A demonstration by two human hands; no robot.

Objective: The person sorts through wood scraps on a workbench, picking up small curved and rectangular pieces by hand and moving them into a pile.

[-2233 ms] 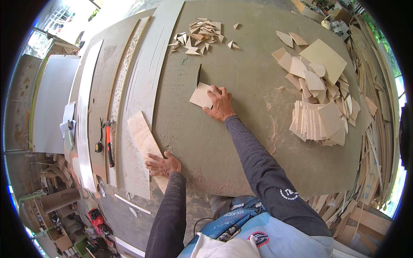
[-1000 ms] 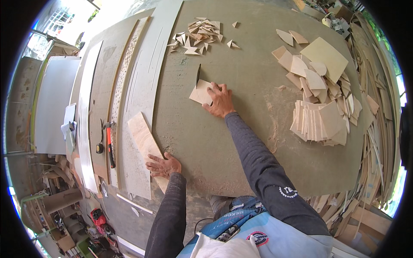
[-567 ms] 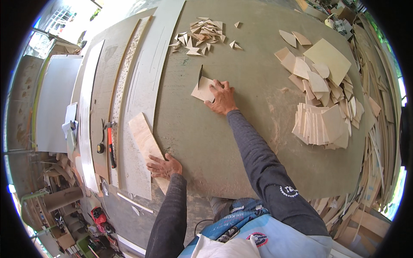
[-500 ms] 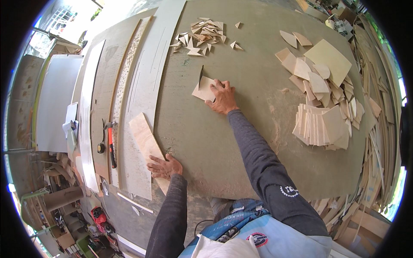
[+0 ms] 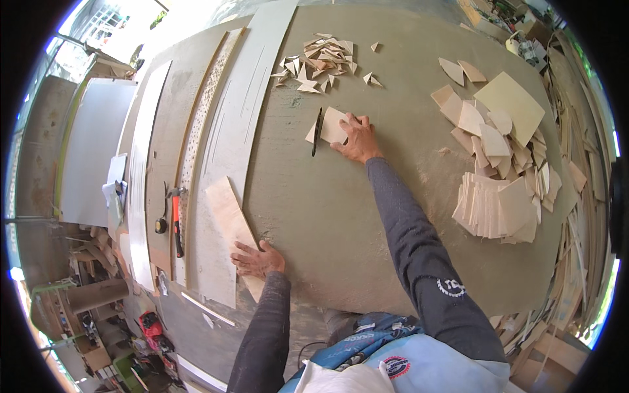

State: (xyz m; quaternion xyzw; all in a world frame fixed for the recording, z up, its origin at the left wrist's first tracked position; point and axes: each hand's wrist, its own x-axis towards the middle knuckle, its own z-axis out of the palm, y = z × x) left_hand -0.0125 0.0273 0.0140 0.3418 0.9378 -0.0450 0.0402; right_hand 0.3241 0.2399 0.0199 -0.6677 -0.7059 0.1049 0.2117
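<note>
My right hand (image 5: 358,139) grips a small flat piece of thin plywood (image 5: 335,123) on the brown table. The piece lies against the right side of a dark saw blade (image 5: 318,132) that stands up from the tabletop. On the blade's other side sits a small pointed offcut (image 5: 310,135). Nearer to me, my left hand (image 5: 259,261) rests with fingers stretched out on a long plywood strip (image 5: 229,208), which lies slantwise over a grey-white panel (image 5: 216,157).
Triangular offcuts (image 5: 327,56) are heaped at the far side. Cut plywood pieces, some rounded, and a fanned stack (image 5: 488,206) lie on the right. A hammer (image 5: 176,223) and a tape measure (image 5: 160,225) lie left. Wood strips (image 5: 567,190) crowd the right edge.
My right hand has pushed the plywood piece forward along the saw blade. A pointed bit now lies on the blade's left side. My left hand stays on the strip; the view has shifted slightly.
</note>
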